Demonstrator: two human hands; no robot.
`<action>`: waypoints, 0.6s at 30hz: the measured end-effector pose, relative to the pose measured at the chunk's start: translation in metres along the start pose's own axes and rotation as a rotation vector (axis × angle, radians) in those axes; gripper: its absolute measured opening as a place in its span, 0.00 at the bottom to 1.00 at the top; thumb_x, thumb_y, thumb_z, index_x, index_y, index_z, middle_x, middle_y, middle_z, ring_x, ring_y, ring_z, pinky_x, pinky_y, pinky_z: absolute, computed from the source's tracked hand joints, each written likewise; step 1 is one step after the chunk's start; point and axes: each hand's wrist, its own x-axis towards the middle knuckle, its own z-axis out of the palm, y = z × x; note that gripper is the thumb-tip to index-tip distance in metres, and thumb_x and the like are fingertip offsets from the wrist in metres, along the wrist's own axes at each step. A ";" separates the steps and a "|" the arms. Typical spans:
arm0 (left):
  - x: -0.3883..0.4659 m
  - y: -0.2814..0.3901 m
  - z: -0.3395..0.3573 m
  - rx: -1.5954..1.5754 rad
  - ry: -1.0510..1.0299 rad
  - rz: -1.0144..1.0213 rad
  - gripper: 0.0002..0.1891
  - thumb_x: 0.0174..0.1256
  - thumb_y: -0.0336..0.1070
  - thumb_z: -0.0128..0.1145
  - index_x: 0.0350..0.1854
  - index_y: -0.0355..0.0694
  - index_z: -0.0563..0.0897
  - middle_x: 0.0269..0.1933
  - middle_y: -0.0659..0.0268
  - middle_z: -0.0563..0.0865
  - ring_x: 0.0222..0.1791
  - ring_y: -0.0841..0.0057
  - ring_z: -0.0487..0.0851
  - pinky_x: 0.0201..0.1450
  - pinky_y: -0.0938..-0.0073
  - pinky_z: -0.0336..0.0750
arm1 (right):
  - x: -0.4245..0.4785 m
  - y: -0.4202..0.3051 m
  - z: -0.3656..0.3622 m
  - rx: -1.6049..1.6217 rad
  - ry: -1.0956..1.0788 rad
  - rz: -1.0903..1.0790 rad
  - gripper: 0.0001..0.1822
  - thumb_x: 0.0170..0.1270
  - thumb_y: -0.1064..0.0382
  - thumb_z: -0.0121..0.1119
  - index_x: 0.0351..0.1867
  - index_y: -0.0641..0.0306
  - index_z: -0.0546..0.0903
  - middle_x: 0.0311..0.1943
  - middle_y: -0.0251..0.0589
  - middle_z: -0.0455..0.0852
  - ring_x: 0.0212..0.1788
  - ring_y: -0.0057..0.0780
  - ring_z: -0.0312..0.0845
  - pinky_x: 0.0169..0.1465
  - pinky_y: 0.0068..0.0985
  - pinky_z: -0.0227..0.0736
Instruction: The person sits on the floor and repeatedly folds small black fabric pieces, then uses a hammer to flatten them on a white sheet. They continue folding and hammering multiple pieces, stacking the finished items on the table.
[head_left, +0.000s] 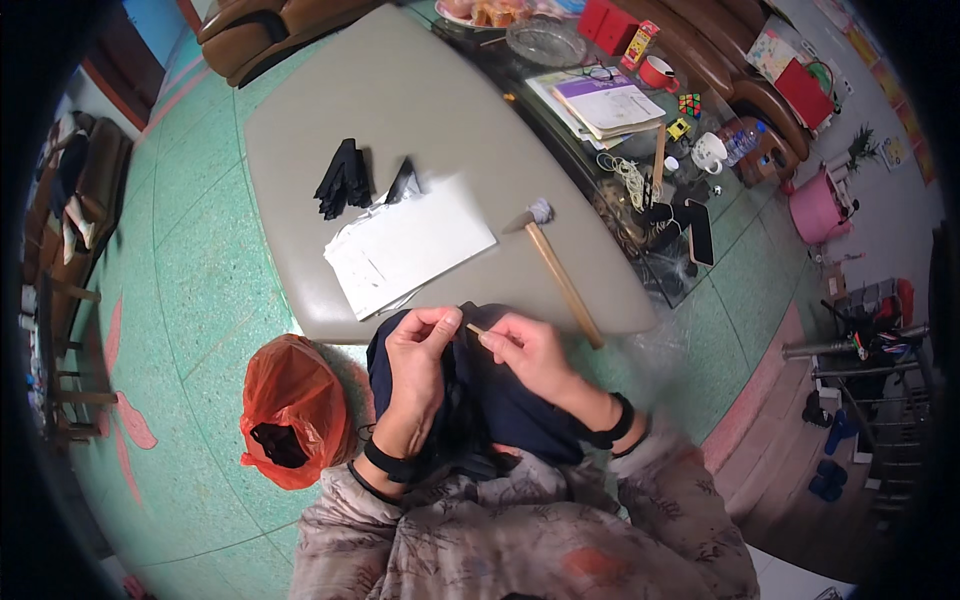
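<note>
My right hand (525, 352) pinches a small tan strip (475, 328) between thumb and fingertips. My left hand (420, 349) is just to its left, thumb and forefinger closed on the edge of a thin black piece (469, 309). Dark fabric (517, 412) lies over my lap beneath both hands. Beyond them, on a grey padded surface (420, 82), rest white sheets (412, 244), a stack of black cut pieces (345, 180) and a dark triangular piece (405, 182). A wooden-handled hammer (562, 281) lies to their right, a whitish wad at its head.
An orange plastic bag (296, 412) with dark contents stands at my left on the green floor. The glass table (592, 172) at the right holds papers, mugs, string and a phone (700, 232). A person's legs (75, 217) show on a far-left sofa.
</note>
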 end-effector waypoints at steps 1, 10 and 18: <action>-0.001 -0.002 0.001 0.003 0.029 0.023 0.03 0.60 0.27 0.61 0.34 0.34 0.82 0.32 0.69 0.83 0.32 0.85 0.77 0.39 0.85 0.70 | -0.001 -0.001 0.003 -0.113 0.068 -0.095 0.08 0.60 0.65 0.60 0.29 0.68 0.77 0.20 0.46 0.77 0.17 0.31 0.68 0.23 0.26 0.66; 0.014 -0.009 -0.018 -0.128 -0.115 -0.223 0.03 0.59 0.23 0.60 0.30 0.37 0.79 0.32 0.69 0.82 0.30 0.86 0.75 0.35 0.87 0.68 | 0.019 0.008 -0.012 -0.611 -0.012 -0.711 0.10 0.57 0.68 0.60 0.22 0.64 0.71 0.19 0.45 0.73 0.21 0.43 0.74 0.23 0.33 0.68; 0.003 -0.004 0.003 -0.023 -0.137 -0.108 0.14 0.60 0.23 0.59 0.48 0.33 0.80 0.41 0.67 0.84 0.35 0.85 0.78 0.40 0.87 0.72 | 0.014 0.024 -0.003 -0.157 0.089 -0.205 0.08 0.58 0.67 0.62 0.26 0.67 0.76 0.19 0.46 0.77 0.21 0.34 0.74 0.25 0.27 0.68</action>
